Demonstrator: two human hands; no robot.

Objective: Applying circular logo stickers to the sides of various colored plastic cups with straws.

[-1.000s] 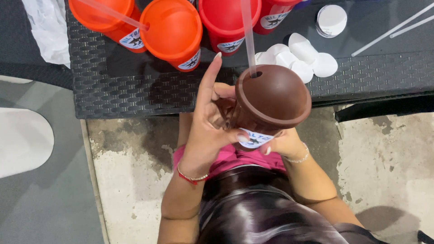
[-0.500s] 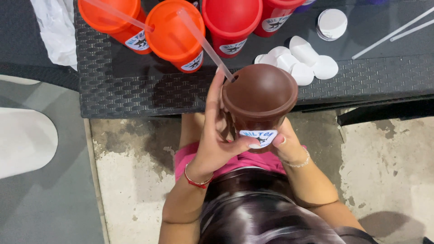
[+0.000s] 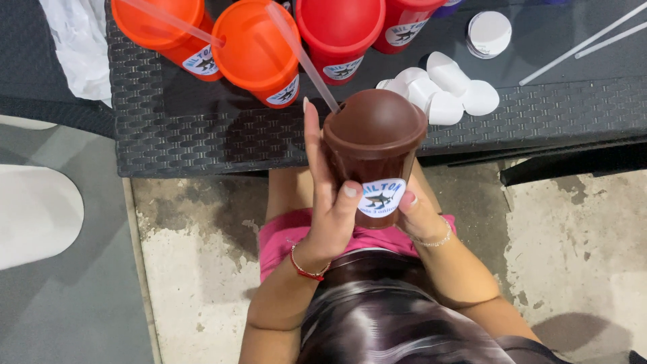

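A brown plastic cup (image 3: 373, 156) with a domed brown lid and a round sticker is held upright above my lap. My left hand (image 3: 328, 195) wraps its left side, thumb by the sticker, fingers reaching up to the lid's rim. Under the cup's right side, my right hand (image 3: 416, 214) supports it near the base. A clear straw (image 3: 301, 55) sticks out of the lid and leans up and left.
A dark woven table (image 3: 202, 135) ahead carries orange cups (image 3: 256, 50) with lids and straws, red cups (image 3: 342, 34), several small white caps (image 3: 445, 91) and loose straws (image 3: 579, 44). A white plastic bag (image 3: 74, 47) lies at the left. Bare concrete floor lies below.
The cup has been turned more upright and lowered a little. My left fingers moved from the lid's hole down along the side. The straw now stands in the lid.
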